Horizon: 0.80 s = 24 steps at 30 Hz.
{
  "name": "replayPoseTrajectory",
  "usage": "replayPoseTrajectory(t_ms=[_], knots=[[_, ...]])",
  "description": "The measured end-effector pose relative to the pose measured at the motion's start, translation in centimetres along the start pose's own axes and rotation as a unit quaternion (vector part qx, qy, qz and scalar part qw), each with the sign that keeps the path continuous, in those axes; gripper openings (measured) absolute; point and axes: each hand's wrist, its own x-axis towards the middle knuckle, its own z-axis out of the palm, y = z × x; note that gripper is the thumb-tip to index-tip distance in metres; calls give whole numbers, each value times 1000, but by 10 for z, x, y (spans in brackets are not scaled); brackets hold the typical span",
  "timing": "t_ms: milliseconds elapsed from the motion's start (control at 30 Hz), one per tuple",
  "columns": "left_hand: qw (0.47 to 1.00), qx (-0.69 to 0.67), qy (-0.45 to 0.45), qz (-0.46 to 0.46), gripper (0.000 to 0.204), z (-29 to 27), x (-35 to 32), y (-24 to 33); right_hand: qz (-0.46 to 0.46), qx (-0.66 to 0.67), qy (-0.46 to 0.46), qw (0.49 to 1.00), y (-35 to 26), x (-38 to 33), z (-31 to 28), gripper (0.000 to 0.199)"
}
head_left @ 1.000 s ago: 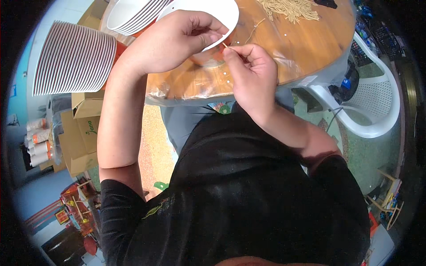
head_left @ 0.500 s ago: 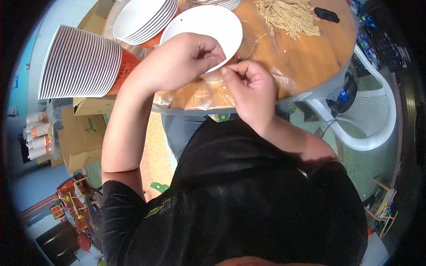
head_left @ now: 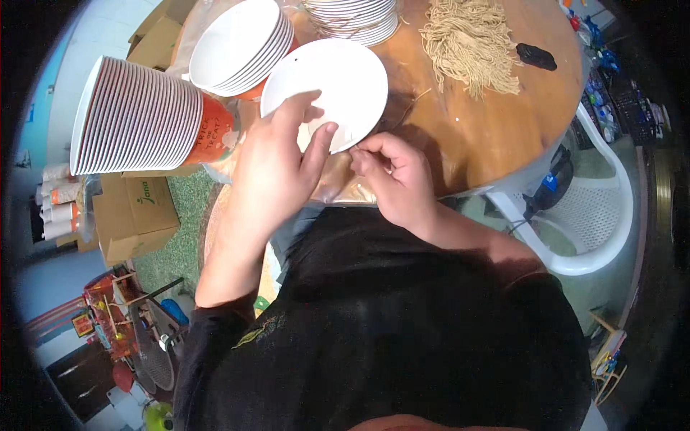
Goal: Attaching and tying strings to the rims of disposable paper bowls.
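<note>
A white-lined paper bucket (head_left: 348, 79) lies tipped on the table in front of me, its round mouth facing up toward me and a small dark hole near the rim. Over its near left edge is my left hand (head_left: 277, 158), thumb and forefinger spread apart, holding nothing that I can see. My right hand (head_left: 395, 169) pinches thumb against fingertips right at the bucket's near rim. Whatever lies in that pinch is too small or hidden to make out. A loose strand of tan cord (head_left: 420, 94) lies on the table just beyond the right hand.
A tall stack of orange paper buckets (head_left: 136, 118) lies sideways at left. More nested buckets (head_left: 237, 50) and a stack with cords (head_left: 356, 18) stand behind. A pile of tan cords (head_left: 471, 47) and a black object (head_left: 537, 56) lie far right. A white chair (head_left: 622, 194) stands at right.
My left hand has opened its fingers and drawn back from the right hand. The right hand stays pinched by the rim. The whole view has shifted, showing more of the far table.
</note>
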Motion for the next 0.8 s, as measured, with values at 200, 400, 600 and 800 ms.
replayPoseTrajectory(t_ms=[200,400,600,800], knots=[[984,-15,-158,-83,29,-16,20,33,-30,-52,-19,998,-8,12,-10,5],[961,-172,-183,-112,18,-5,25,17,-60,-130,-49,989,-9,18,-17,4],[970,-176,-152,-64,18,-5,19,21,-58,-111,-42,991,-13,21,-18,6],[963,-202,-86,-155,16,3,8,26,-16,-71,-70,995,-10,21,-19,6]])
